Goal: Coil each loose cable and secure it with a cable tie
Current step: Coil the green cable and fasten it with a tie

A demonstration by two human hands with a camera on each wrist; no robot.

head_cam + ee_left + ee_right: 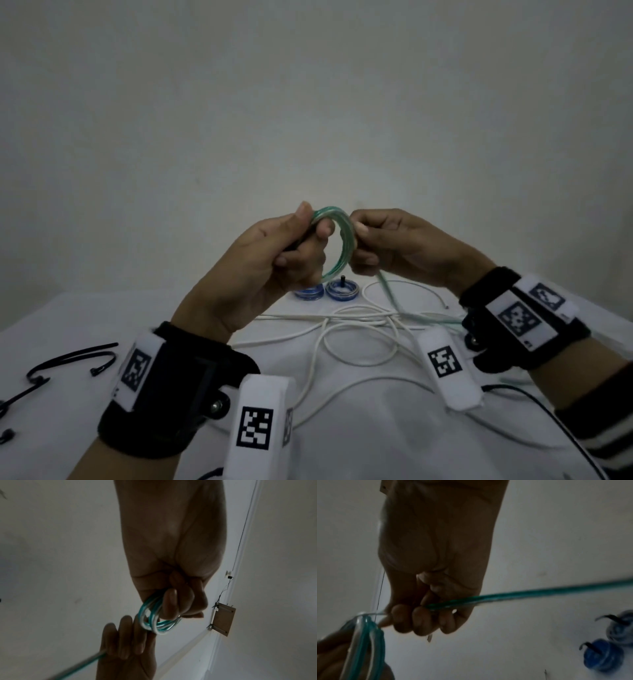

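A green-and-clear cable [344, 236] is wound into a small coil [154, 619] held up above the table. My left hand [291, 243] grips one side of the coil, thumb on top and fingers curled round the loops. My right hand [373, 240] pinches the cable at the coil's other side, and the loose tail [522, 596] runs out of its curled fingers [419, 619] down to the table [394, 301]. In the right wrist view the coil [366, 635] sits at lower left in the left hand.
Two blue coils [329, 291], each tied with a black cable tie, lie on the white table [85, 315] behind the hands. A loose white cable [359, 329] sprawls across the middle. Several black cable ties [72, 359] lie at the left. A thin black wire [548, 411] runs at the right.
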